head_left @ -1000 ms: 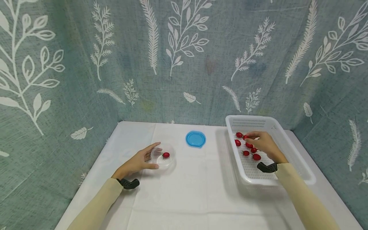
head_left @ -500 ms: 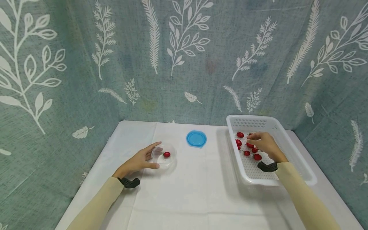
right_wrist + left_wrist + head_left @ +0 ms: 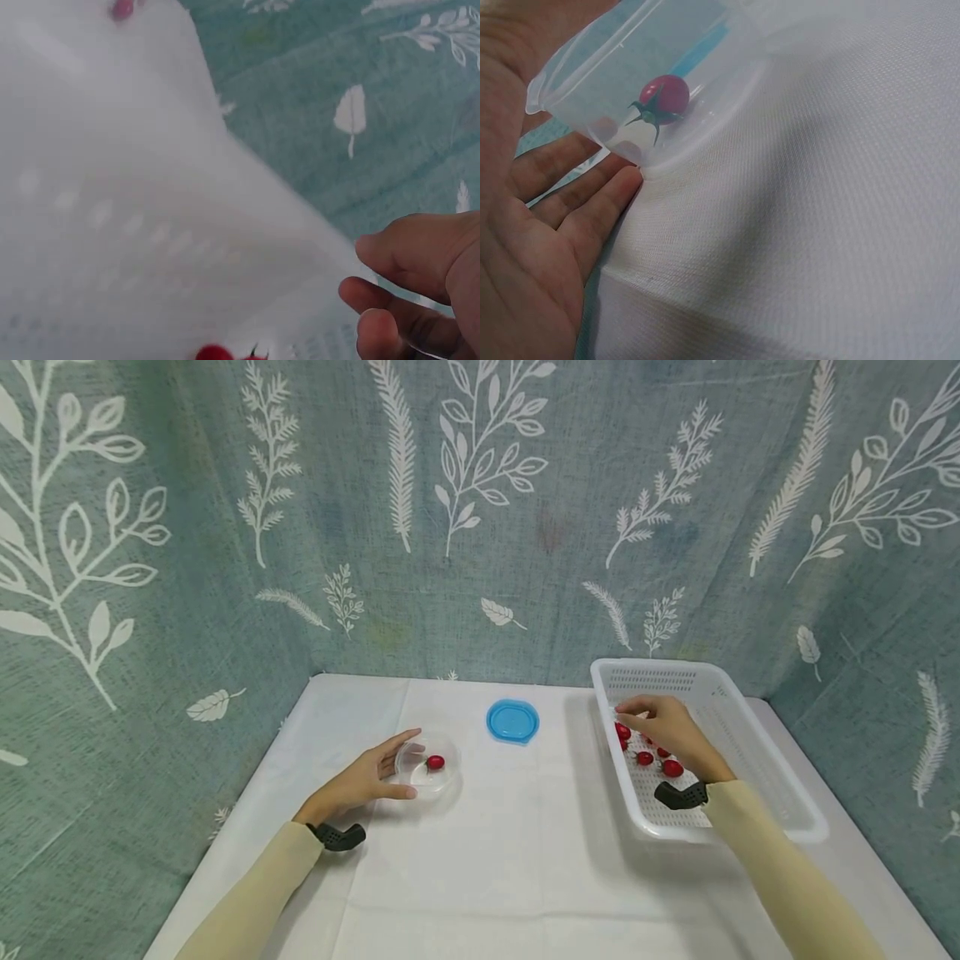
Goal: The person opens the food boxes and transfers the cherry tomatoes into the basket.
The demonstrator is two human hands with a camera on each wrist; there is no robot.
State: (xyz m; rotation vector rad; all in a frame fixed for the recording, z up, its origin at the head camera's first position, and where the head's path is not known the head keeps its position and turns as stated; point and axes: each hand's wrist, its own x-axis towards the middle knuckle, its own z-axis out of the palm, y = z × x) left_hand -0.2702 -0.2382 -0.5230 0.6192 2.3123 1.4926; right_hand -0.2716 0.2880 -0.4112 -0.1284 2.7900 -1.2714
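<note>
My left hand (image 3: 371,777) holds a clear round plastic container (image 3: 422,787) from its left side, thumb at the near side and fingers at the far side. One cherry tomato (image 3: 435,762), with a green calyx in the left wrist view, lies inside it. My right hand (image 3: 670,728) is over the left part of a white perforated plastic basket (image 3: 772,777), its fingertips near the left wall. In the right wrist view a gap shows between thumb and bent fingers, with nothing visible in it. Several cherry tomatoes (image 3: 672,768) lie below; the hand hides some.
A blue lid (image 3: 513,721) lies on the white tablecloth (image 3: 480,860) between container and basket. Leaf-patterned green fabric (image 3: 450,585) hangs behind and at both sides of the table. The basket's raised rim surrounds the tomatoes.
My right hand has moved left inside the basket toward its left wall. The tomato at its fingertips one second ago is no longer seen there. The left hand and container have stayed put.
</note>
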